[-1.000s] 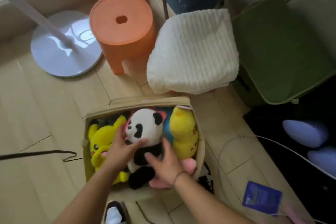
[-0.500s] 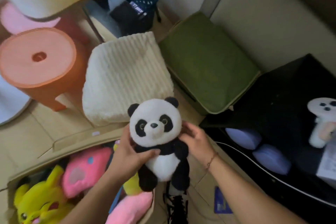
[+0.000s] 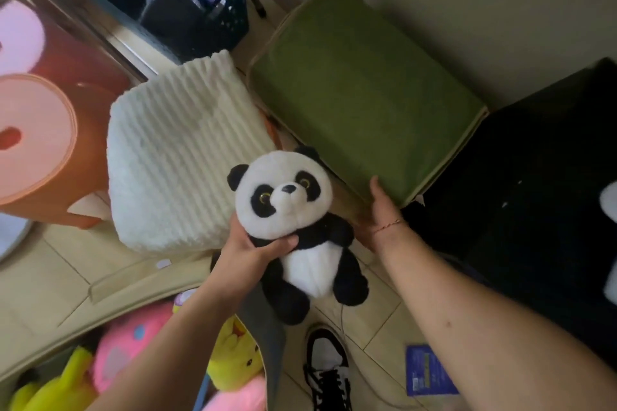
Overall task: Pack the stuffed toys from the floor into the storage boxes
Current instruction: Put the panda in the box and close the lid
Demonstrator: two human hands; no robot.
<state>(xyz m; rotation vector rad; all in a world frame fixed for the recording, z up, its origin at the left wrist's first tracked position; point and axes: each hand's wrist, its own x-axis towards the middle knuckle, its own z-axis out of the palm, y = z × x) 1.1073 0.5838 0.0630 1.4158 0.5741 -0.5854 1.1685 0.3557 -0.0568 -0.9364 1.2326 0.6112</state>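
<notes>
My left hand grips a black and white stuffed panda at its neck and holds it upright in the air. My right hand has reached past it to the near corner of the green storage box, fingers straight against its lid. At lower left the open beige storage box holds a pink plush, a yellow plush and another yellow plush.
A white ribbed cushion sits behind the panda, an orange stool to its left. A dark laundry basket stands at the back. A black surface is at right. My shoe and a blue packet are on the wood floor.
The panda came up out of the beige box, first in both hands. My right hand has now let go and moved right to the green box's corner; my view turned right.
</notes>
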